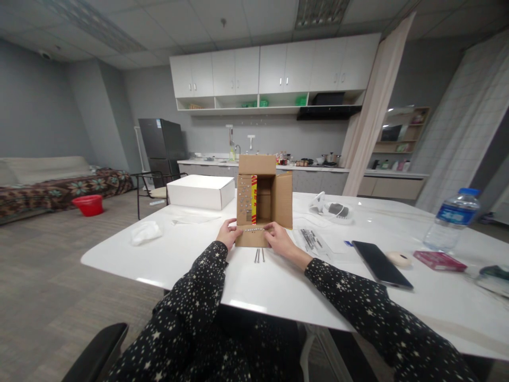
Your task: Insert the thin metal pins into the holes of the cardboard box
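Observation:
An open cardboard box (245, 204) stands on the white table, its hollow facing me and its flaps spread. Small shiny dots and a red-and-yellow label cover its left panel. Across the lower flap (250, 240) runs a row of small silvery beads (253, 229). At the flap's left edge, my left hand (227, 234) has its fingers closed on the cardboard. My right hand (279, 240) pinches at the right end of the row; what is between its fingertips is too small to make out. Three thin screws or nails (259, 255) lie just in front of the flap.
A white box (201, 192) and crumpled white plastic (146, 232) are on the left. To the right lie a clear packet of dark pieces (312, 241), a phone (382, 263), a pink box (439, 261) and a water bottle (451, 220). The table's front edge (254, 306) is near me.

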The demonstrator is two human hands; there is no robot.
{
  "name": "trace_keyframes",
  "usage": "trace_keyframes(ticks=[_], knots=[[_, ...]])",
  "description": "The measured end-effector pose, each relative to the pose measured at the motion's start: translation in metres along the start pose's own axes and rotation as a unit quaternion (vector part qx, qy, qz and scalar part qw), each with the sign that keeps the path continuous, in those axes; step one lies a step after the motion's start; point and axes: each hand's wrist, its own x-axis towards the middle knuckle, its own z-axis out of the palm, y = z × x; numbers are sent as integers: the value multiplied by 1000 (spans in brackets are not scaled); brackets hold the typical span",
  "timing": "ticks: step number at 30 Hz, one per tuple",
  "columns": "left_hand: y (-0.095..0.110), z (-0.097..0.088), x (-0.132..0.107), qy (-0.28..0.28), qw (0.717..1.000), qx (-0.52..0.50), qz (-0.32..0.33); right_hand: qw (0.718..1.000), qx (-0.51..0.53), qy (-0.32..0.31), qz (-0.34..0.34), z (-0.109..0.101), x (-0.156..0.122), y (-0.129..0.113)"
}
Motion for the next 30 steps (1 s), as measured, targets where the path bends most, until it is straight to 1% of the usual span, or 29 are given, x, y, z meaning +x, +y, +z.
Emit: trace_keyframes(ticks=[4, 8, 14, 18, 23, 27, 30], knots=[[-3, -2, 2, -1, 1000, 9, 9, 1000, 4, -5, -1, 0, 2, 1], [-3, -2, 2, 2, 1000, 22, 12, 1000, 18, -10, 14, 1, 3, 2], [-2, -2, 1, -1, 1000, 20, 11, 999, 38, 1, 10, 1, 3, 0], [-1, -2, 0, 4, 1000, 28, 5, 1000, 5, 10, 6, 1, 2, -1], [-1, -1, 0, -4, 1000, 27, 11, 1000, -12, -2, 5, 1, 0, -1], [-2, -1, 0, 2, 1000, 20, 11, 1000, 10, -12, 26, 1, 0, -2], [-3, -1, 1, -2, 1000, 19, 16, 997, 53, -29, 54, 2, 2, -3]])
